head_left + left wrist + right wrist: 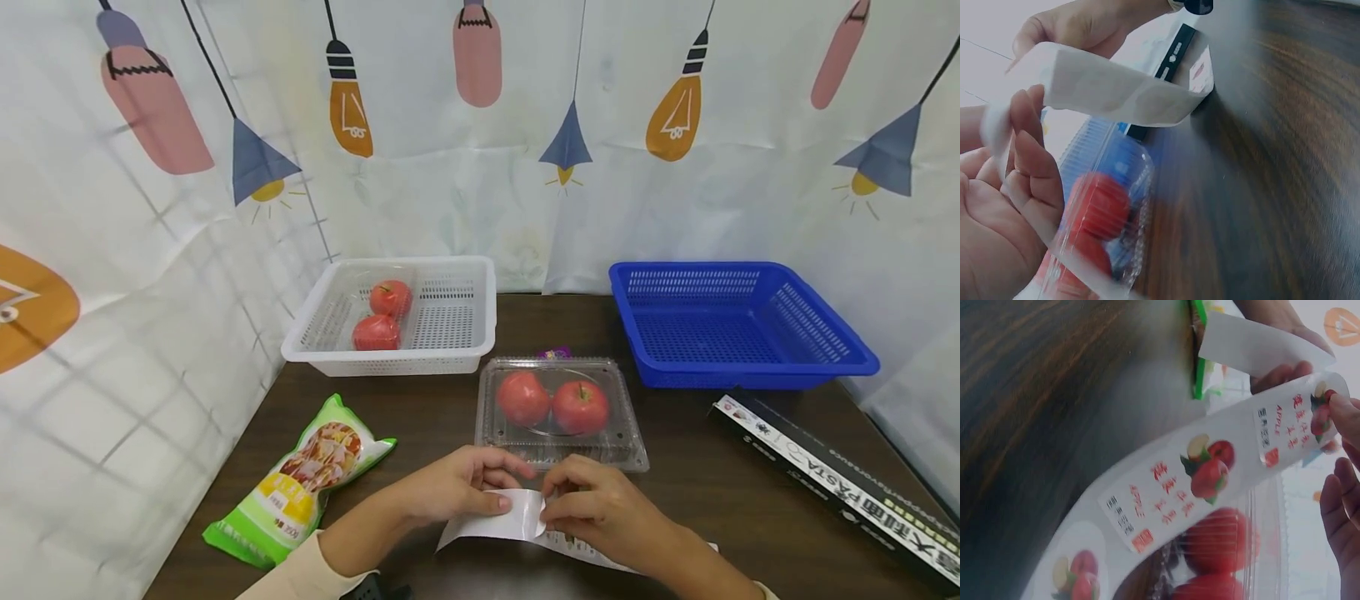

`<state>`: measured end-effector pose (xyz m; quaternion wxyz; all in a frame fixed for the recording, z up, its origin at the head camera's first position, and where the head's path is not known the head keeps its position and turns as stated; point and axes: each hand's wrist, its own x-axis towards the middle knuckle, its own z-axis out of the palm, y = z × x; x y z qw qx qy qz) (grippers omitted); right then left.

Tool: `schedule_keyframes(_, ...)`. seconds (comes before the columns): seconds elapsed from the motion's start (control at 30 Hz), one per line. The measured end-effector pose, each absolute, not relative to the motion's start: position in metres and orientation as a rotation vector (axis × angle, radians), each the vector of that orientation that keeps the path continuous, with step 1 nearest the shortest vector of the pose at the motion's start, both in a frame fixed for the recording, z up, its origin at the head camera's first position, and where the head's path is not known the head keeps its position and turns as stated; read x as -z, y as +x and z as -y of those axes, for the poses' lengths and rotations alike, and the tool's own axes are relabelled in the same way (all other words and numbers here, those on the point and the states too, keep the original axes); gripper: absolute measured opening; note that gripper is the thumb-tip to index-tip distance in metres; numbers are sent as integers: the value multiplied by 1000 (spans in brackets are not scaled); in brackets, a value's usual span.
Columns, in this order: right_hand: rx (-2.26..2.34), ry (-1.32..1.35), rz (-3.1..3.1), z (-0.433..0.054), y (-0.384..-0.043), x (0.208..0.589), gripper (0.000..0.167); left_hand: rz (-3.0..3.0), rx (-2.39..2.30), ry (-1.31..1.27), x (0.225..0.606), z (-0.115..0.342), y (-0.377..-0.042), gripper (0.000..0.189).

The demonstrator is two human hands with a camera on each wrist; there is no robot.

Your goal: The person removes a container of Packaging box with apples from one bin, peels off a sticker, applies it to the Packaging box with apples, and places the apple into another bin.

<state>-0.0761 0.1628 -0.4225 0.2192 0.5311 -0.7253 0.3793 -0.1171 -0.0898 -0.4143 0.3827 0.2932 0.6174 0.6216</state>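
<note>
Both hands meet at the near edge of the dark wooden table (420, 417), working a strip of apple stickers (504, 523) held just above the tabletop. The left hand (448, 486) has its fingers curled, thumb and fingertips pinching the blank white end of the strip. The right hand (600, 508) is curled too, its fingertips pinching the strip right beside the left hand's grip, where the paper folds over. In the right wrist view the printed side shows: oval labels with red apples and the word APPLE, one after another along the white backing. The rest of the strip trails under the right hand toward the person.

Just behind the hands lies a clear plastic box (558, 412) with its lid closed over 2 red apples (553, 402), which sit side by side. A small purple scrap (553, 353) peeks out behind the box.

Further back on the left stands a white basket (465, 317) holding 2 more apples in their own clear box (381, 315). On the right stands a blue basket (750, 329). A green snack bag (300, 483) lies to the left of the hands, and a long black pasta box (840, 483) lies at an angle on the right, well apart from them
</note>
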Motion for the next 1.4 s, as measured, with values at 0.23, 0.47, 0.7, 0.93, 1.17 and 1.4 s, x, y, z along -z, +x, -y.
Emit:
schedule_keyframes(0.23,-1054,1521,2004,-167,-80,425,10,-1822,-1421,781,413,95,-116,26)
schedule_keyframes(0.47,-1097,1548,2062,-173,-78,422,18,-1965,-1305,809,415,103,-112,23)
schedule_keyframes(0.7,-1177,1512,2188,-181,-78,419,29,-1977,-1291,791,423,109,-110,23)
schedule_keyframes(0.93,-1259,1453,2244,-187,-81,419,30,-1987,-1257,834,431,113,-112,23)
schedule_keyframes(1.17,-1307,1318,2364,-192,-82,410,29,-2032,-1191,904,438,116,-112,24)
schedule_keyframes(1.4,-1248,1136,2523,-195,-88,399,19,-2131,-1069,963,440,116,-110,26)
